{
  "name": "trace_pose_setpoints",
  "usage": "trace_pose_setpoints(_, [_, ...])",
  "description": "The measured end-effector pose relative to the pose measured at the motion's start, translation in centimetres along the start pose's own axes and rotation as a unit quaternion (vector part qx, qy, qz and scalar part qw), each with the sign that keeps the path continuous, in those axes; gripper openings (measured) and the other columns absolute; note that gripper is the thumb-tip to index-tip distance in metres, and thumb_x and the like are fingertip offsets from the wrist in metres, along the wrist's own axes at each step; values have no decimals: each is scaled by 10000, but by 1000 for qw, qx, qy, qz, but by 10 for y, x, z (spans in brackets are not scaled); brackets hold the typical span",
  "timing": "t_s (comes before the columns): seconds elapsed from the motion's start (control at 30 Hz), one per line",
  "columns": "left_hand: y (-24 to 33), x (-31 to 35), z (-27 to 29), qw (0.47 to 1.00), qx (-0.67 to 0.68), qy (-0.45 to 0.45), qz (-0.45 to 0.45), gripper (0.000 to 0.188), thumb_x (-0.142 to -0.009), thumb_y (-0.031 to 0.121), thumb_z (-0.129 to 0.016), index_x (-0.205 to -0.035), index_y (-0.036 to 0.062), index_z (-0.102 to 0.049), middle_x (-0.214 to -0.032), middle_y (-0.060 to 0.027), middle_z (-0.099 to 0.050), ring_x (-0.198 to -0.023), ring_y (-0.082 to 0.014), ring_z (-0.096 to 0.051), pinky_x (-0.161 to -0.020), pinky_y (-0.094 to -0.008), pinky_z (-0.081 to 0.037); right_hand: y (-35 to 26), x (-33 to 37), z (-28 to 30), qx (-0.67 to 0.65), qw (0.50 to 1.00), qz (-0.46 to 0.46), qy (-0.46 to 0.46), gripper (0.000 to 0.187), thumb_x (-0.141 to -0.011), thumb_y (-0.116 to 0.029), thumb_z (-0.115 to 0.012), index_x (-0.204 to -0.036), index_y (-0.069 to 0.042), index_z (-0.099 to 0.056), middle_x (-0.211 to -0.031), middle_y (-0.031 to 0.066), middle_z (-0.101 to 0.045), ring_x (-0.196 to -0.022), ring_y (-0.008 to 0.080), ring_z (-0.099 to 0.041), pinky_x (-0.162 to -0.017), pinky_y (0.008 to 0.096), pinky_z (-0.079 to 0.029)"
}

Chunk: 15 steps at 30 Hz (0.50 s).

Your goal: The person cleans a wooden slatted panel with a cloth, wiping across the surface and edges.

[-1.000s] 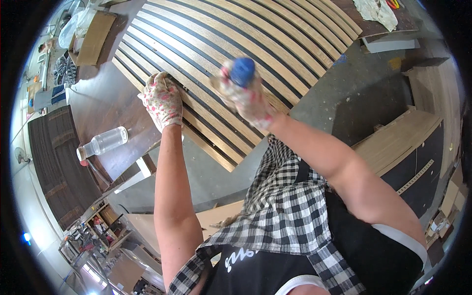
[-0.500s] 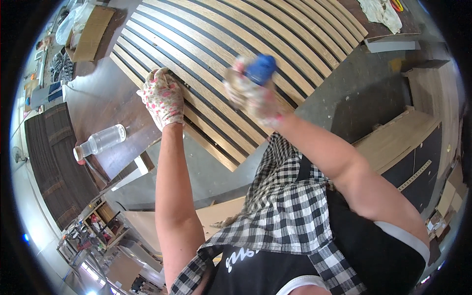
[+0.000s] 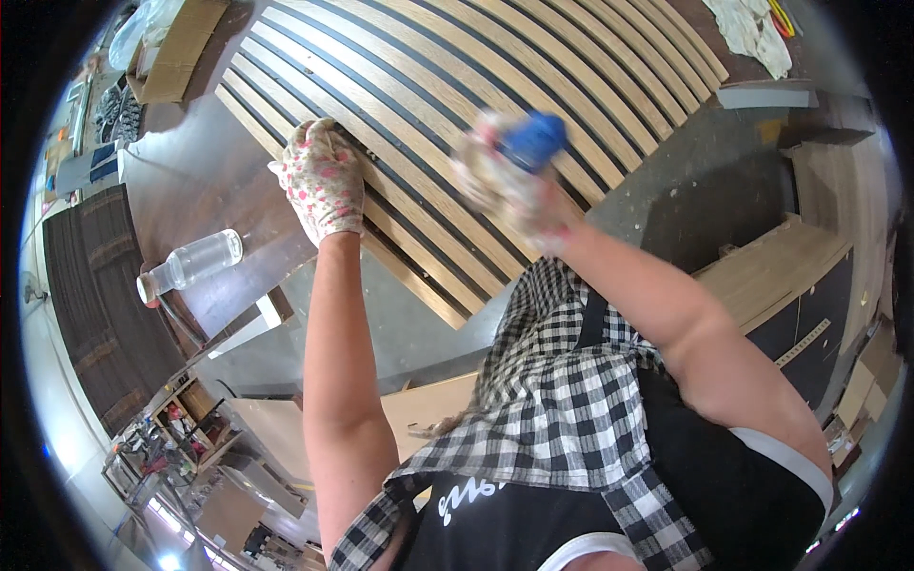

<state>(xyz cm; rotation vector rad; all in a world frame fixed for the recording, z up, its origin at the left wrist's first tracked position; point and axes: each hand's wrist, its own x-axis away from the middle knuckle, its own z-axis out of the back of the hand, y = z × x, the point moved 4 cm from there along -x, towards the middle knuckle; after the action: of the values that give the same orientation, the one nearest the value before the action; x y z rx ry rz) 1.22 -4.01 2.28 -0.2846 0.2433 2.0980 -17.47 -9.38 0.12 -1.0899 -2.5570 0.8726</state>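
A slatted wood panel (image 3: 409, 114), with light strips and dark grooves between them, stretches in front of me. My left hand (image 3: 326, 181), in a white glove with pink flowers, presses on its left edge, fingers curled over the strips. Over the panel's right part is my right hand (image 3: 514, 186), gloved alike and smeared by motion. It is closed around a rounded blue object (image 3: 534, 142), whose exact kind is too blurred to make out. Whether the blue object touches the strips I cannot tell.
On the brown table (image 3: 205, 171) at the left lies a clear bottle (image 3: 195, 262) on its side. Farther back stands an open cardboard box (image 3: 186, 52). A white cloth (image 3: 752, 36) lies at the far right. Wooden boards (image 3: 776, 257) stand low at the right.
My right hand has shifted a little to the right with the blue object. My left hand stays on the panel's edge. The whole view has shifted slightly.
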Motion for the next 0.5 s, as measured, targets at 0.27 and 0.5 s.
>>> trace_pose_setpoints(0.27, [20,-6,7,1000,25,-17,5,176,-775,116,-530,-936,94,-601,-1020,-80,-563,-977,-258,-515,-866,-361,-377,0,-60,-4,81,994,51,62,145,-757,-163,-619,-819,-94,-507,-618,-34,-488,-496,48,-505,-440,171,-463])
trace_pose_setpoints(0.5, [7,-1,6,999,21,-37,27,202,-768,115,-537,-962,114,-592,-1060,-79,-545,-1001,-258,-499,-878,-370,-369,4,-18,6,15,999,-48,14,119,-818,-175,-556,-793,-75,-498,-621,-16,-469,-500,54,-470,-569,218,-459])
